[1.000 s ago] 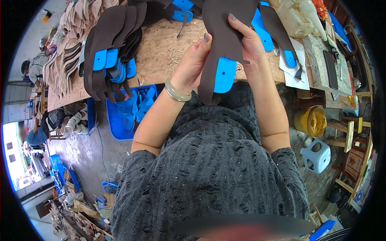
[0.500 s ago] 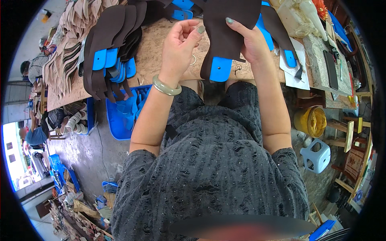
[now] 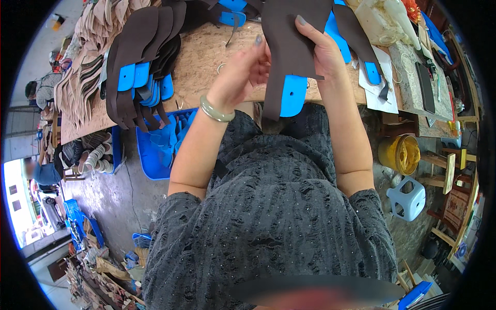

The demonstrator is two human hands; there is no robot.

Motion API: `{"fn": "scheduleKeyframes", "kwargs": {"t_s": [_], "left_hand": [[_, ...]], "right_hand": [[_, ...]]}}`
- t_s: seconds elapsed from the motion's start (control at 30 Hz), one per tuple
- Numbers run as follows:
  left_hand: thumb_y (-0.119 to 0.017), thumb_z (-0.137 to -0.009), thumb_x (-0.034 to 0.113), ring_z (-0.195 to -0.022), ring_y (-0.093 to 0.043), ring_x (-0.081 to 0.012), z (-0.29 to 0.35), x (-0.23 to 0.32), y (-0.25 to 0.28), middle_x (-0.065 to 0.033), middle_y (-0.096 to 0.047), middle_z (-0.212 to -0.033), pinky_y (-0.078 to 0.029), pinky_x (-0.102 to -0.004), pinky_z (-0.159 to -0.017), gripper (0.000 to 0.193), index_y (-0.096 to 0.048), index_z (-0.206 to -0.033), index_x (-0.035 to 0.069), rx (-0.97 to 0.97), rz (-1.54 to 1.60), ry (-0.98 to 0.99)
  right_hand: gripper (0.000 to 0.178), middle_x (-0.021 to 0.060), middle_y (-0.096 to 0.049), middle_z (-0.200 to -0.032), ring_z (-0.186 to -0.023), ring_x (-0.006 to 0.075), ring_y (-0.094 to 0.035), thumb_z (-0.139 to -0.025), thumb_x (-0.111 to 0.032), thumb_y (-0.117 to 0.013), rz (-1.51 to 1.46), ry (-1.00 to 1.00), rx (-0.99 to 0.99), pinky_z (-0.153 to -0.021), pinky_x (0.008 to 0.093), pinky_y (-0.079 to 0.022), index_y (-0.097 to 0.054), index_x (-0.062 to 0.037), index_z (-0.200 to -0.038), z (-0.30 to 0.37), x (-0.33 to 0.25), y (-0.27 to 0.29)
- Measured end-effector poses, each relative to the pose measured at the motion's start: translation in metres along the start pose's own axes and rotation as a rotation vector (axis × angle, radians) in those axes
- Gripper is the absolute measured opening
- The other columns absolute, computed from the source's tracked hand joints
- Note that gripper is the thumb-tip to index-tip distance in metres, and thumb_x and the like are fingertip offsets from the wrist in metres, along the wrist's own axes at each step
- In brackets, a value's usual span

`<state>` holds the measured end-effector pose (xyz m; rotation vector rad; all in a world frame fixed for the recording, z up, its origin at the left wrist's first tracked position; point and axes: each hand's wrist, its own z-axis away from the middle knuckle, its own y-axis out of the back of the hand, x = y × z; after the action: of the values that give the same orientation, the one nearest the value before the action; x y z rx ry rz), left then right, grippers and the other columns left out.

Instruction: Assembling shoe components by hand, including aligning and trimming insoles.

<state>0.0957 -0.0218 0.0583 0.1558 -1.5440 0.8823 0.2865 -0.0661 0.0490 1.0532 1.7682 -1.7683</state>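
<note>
My right hand (image 3: 329, 57) grips a dark brown, sole-shaped sheet (image 3: 292, 46) by its right edge, thumb on top and fingers underneath. At its near end is a bright blue tab (image 3: 293, 98) with a small dark hole, beside a narrow brown strip that hangs down. My left hand (image 3: 243, 70), with a pale bangle (image 3: 216, 111) on the wrist, is at the sheet's left edge. Its thumb points up and stands apart from loosely curled fingers, and nothing shows in it. Past that hand, a thin dark strip (image 3: 234, 31) shows above the wooden tabletop (image 3: 206, 57).
Stacked brown pieces with blue tabs (image 3: 142, 51) lie at the left, beside beige pieces (image 3: 82, 88). A blue bin (image 3: 150, 168) of blue scraps stands below the table edge. At right are a phone (image 3: 426, 88), a yellow-lined bucket (image 3: 398, 155) and a pale blue stool (image 3: 407, 199).
The sheet has come nearer to me and hangs lower. My left hand has moved down and right to its edge. A thin dark strip now shows beyond that hand.
</note>
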Motion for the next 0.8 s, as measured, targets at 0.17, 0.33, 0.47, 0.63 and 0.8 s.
{"fn": "scheduleKeyframes", "kwargs": {"t_s": [0.17, 0.33, 0.47, 0.63, 0.8], "left_hand": [[-0.040, -0.100, 0.043, -0.110, -0.061, -0.0342, 0.014, -0.018, -0.029, -0.0226, -0.056, -0.126, -0.051, -0.0426, -0.094, 0.058, -0.041, -0.135, -0.004, -0.395, 0.482, 0.201], [-0.049, -0.098, 0.031, -0.099, -0.065, -0.0316, 0.005, -0.042, -0.024, -0.0199, -0.057, -0.121, -0.055, -0.0412, -0.085, 0.050, -0.042, -0.133, -0.004, -0.618, 0.977, 0.178], [-0.051, -0.098, 0.026, -0.093, -0.065, -0.0271, 0.009, -0.031, -0.035, -0.0162, -0.059, -0.117, -0.055, -0.0330, -0.082, 0.044, -0.044, -0.131, -0.001, -0.672, 0.879, -0.016], [-0.050, -0.099, 0.022, -0.104, -0.059, -0.0159, 0.008, -0.018, -0.041, -0.0090, -0.059, -0.118, -0.050, -0.0271, -0.087, 0.037, -0.043, -0.132, 0.006, 0.068, 0.098, -0.318], [-0.053, -0.095, 0.016, -0.104, -0.059, -0.0136, 0.006, -0.014, -0.046, -0.0085, -0.060, -0.117, -0.049, -0.0287, -0.089, 0.029, -0.049, -0.121, 0.003, 0.207, 0.145, -0.399]], "right_hand": [[0.037, 0.0120, -0.066, -0.103, -0.086, 0.0198, -0.068, -0.091, -0.024, -0.064, -0.185, -0.067, -0.057, -0.074, 0.0332, -0.058, -0.056, -0.0001, -0.118, 0.006, -0.002, -0.017], [0.039, 0.0098, -0.068, -0.099, -0.085, 0.0189, -0.069, -0.090, -0.030, -0.064, -0.291, -0.033, -0.149, -0.064, 0.0271, -0.059, -0.057, -0.0005, -0.116, 0.009, 0.019, -0.034], [0.045, 0.0117, -0.066, -0.107, -0.100, 0.0224, -0.064, -0.093, -0.028, -0.059, -0.091, 0.018, -0.204, -0.077, 0.0283, -0.054, -0.052, 0.0000, -0.127, 0.021, 0.004, -0.043], [0.039, 0.0074, -0.066, -0.106, -0.087, 0.0148, -0.063, -0.094, -0.024, -0.059, 0.377, 0.318, 0.124, -0.081, 0.0281, -0.050, -0.055, 0.0006, -0.124, 0.036, 0.008, -0.018], [0.032, 0.0090, -0.066, -0.110, -0.097, 0.0157, -0.063, -0.096, -0.016, -0.055, 0.029, -0.010, 0.043, -0.086, 0.0297, -0.050, -0.058, 0.0019, -0.122, 0.062, 0.016, -0.020]]}}
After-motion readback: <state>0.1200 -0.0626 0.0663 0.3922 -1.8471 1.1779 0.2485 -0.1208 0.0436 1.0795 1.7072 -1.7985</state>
